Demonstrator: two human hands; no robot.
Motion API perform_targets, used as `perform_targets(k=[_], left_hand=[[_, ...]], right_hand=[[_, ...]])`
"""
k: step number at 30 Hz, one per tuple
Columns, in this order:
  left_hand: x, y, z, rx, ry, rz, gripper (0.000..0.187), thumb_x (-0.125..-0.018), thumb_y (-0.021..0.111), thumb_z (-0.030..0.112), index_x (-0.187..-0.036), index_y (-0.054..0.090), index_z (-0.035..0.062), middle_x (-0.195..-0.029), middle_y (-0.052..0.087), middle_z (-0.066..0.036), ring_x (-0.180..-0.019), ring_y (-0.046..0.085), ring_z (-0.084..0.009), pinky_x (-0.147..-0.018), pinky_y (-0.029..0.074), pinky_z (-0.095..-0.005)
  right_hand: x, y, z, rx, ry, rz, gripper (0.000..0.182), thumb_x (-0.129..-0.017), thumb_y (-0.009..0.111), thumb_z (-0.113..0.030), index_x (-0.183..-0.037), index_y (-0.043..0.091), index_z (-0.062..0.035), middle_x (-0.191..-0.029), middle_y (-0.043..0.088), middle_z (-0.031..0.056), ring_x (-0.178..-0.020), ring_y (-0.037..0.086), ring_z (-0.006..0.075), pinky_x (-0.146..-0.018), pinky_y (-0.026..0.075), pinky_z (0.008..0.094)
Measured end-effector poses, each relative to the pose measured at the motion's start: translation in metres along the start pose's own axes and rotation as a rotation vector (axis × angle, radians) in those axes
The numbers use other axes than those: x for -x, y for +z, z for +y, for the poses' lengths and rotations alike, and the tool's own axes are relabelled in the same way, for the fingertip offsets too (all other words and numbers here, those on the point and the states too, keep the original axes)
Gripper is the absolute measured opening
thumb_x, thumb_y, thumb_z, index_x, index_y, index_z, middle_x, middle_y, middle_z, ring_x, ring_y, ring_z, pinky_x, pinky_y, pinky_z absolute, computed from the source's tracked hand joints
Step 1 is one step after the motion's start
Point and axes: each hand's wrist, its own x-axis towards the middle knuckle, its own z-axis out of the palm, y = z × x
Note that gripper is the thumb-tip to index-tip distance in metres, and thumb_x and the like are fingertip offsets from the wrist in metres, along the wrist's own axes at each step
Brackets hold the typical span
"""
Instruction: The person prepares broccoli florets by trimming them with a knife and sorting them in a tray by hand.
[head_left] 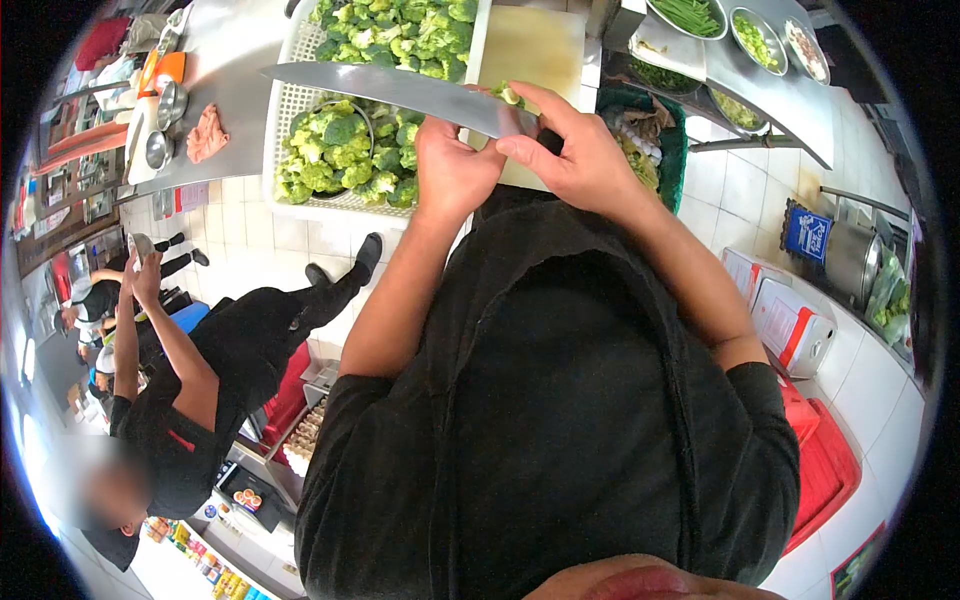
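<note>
A large kitchen knife [385,88] lies across the view, blade tip toward the left and dark handle within my right hand [585,150]. My right thumb rests near the heel of the blade, and the index finger reaches over to a small broccoli floret [508,95]. My left hand [455,170] is closed just under the blade, beside that floret; the blade hides its fingertips. A white perforated crate [270,150] filled with broccoli [335,150] stands to the left of my hands. Beyond them lies a pale cutting board [535,50].
A green-lined bin [675,150] with scraps sits right of the board. Bowls of green beans [690,12] and chopped greens [757,42] stand on the right-hand counter. At left, a person in black [240,350] stands on the tiled floor near a steel counter with a cloth [207,135].
</note>
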Motion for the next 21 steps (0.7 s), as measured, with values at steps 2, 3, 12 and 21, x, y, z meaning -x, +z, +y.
perform_targets(k=[2,3,12,21], left_hand=[[0.001,0.004,0.002,0.034,0.032,0.038,0.034,-0.074,0.077,0.001,-0.105,0.064,0.0003,-0.097,0.072,-0.012,-0.092,0.07,-0.0203,-0.082,0.054,-0.0337],[0.0,0.005,0.001,0.051,0.028,0.035,0.033,-0.074,0.077,0.001,-0.104,0.064,0.0001,-0.096,0.071,-0.012,-0.091,0.069,-0.02,-0.082,0.054,-0.0335],[0.0,0.012,-0.008,-0.031,0.044,-0.009,0.03,-0.076,0.076,0.0,-0.101,0.06,-0.0011,-0.089,0.066,-0.009,-0.08,0.064,-0.0153,-0.075,0.053,-0.0312],[0.004,0.009,-0.021,0.386,-0.116,-0.1,0.03,-0.086,0.067,-0.006,-0.114,0.056,-0.0006,-0.109,0.066,-0.009,-0.093,0.063,-0.0142,-0.084,0.051,-0.0281]], right_hand=[[0.0,0.0,0.0,0.018,0.016,0.01,0.067,-0.087,0.071,-0.048,-0.133,0.054,-0.0034,-0.08,0.068,0.0216,-0.07,0.068,0.034,-0.064,0.052,0.0386],[-0.001,0.0,0.001,0.026,0.023,0.015,0.066,-0.087,0.072,-0.048,-0.132,0.055,-0.0035,-0.081,0.068,0.0212,-0.07,0.068,0.0334,-0.064,0.052,0.0382],[-0.01,0.011,0.029,-0.125,-0.08,0.17,0.047,-0.089,0.073,-0.04,-0.115,0.061,-0.0028,-0.074,0.063,0.011,-0.062,0.06,0.0176,-0.059,0.049,0.0317],[-0.001,-0.019,0.018,-0.823,0.298,0.17,0.032,-0.105,0.051,-0.036,-0.11,0.058,-0.0048,-0.071,0.056,0.0012,-0.051,0.044,0.0067,-0.045,0.032,0.023]])
